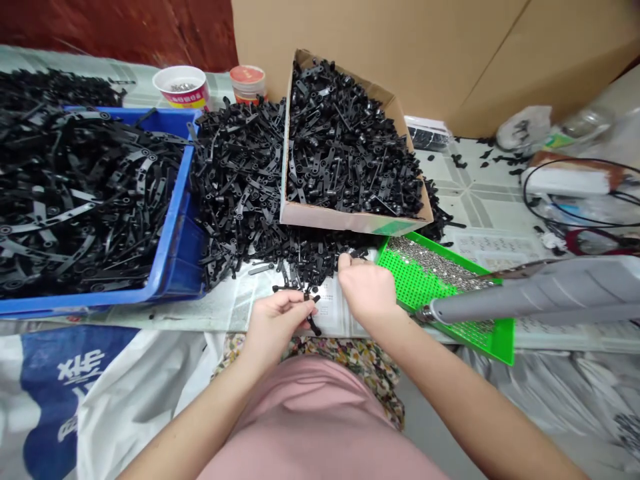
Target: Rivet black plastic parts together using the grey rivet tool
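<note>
My left hand pinches a small black plastic part between thumb and fingers, over the table's front edge. To its right, my right hand is closed, its fingertips at the edge of the pile of black parts; whatever it holds is hidden. Behind my hands stands an open cardboard box heaped with black parts. A green perforated tray with many small metal pieces lies right beside my right hand. The grey power tool reaches over that tray from the right.
At the left, a blue bin holds long black strips. Behind are a white tub with metal pieces and a red-lidded tub. Black cable and plastic bags lie at the right.
</note>
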`<state>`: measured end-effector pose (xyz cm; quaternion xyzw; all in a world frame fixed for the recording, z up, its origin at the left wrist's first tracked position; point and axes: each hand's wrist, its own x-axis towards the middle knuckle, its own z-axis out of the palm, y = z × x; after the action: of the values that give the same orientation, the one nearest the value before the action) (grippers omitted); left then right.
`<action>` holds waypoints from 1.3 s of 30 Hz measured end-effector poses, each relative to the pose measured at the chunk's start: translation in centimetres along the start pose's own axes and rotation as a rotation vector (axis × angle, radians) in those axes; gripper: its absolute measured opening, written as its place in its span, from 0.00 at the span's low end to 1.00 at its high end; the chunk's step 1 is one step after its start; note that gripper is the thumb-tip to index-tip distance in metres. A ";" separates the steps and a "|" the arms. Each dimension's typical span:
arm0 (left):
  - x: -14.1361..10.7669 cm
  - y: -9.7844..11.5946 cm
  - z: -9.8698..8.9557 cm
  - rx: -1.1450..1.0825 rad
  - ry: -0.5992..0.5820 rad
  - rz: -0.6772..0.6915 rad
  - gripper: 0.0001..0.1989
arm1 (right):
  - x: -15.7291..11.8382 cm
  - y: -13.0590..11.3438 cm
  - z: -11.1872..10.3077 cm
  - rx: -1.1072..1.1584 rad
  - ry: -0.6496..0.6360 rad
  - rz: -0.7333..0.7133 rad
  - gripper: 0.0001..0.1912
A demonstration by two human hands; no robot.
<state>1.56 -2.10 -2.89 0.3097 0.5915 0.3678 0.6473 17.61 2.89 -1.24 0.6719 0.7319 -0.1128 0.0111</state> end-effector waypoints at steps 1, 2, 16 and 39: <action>0.0 0.0 0.1 0.010 -0.014 0.013 0.08 | -0.1 0.0 0.0 0.019 0.010 -0.016 0.15; 0.0 0.0 0.2 0.016 -0.043 0.029 0.08 | -0.4 0.1 -0.1 0.069 0.018 -0.042 0.16; -0.5 1.4 0.3 0.075 -0.157 0.114 0.07 | -3.2 -0.6 0.5 1.453 0.074 0.044 0.17; -0.3 4.8 1.0 0.188 -0.095 0.201 0.07 | -3.1 0.1 -2.2 1.129 0.407 -0.201 0.11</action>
<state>2.03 0.29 1.34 0.4435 0.5582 0.3587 0.6026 18.26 0.28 1.45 0.5098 0.6063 -0.3532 -0.4978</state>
